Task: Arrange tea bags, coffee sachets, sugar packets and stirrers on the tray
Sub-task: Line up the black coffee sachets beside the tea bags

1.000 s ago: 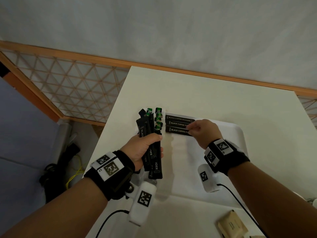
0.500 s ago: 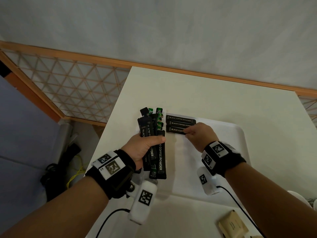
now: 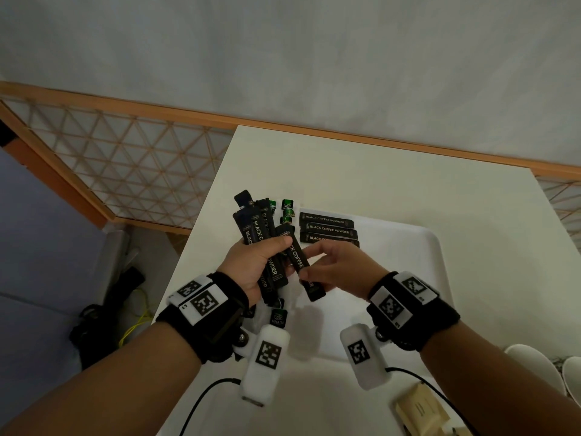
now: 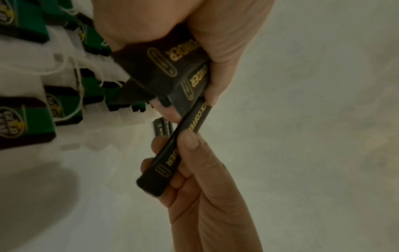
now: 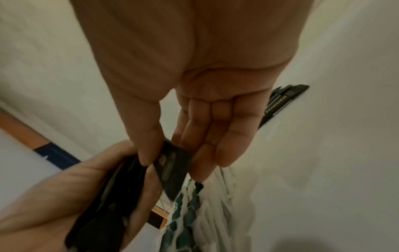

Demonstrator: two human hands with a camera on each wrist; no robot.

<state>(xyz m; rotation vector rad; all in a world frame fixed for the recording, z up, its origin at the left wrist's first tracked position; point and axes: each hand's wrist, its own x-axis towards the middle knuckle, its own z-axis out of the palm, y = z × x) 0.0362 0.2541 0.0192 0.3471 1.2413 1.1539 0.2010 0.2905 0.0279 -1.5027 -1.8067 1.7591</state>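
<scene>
My left hand grips a fanned bundle of black coffee sachets above the white tray's left side. My right hand pinches one black coffee sachet between thumb and fingers at the bundle's right edge; the left wrist view shows this sachet still touching the bundle. Three coffee sachets lie in a row on the tray's far part. Green-tagged tea bags lie along the tray's left side, also seen as tea bags in the left wrist view.
The tray sits on a white table whose left edge drops to the floor. Beige packets lie near the table's front right. White dishes stand at the right edge. A wooden lattice screen runs behind on the left.
My right hand left the row of sachets on the tray and came back towards me to the bundle, where it now pinches one sachet. The left hand stayed about where it was.
</scene>
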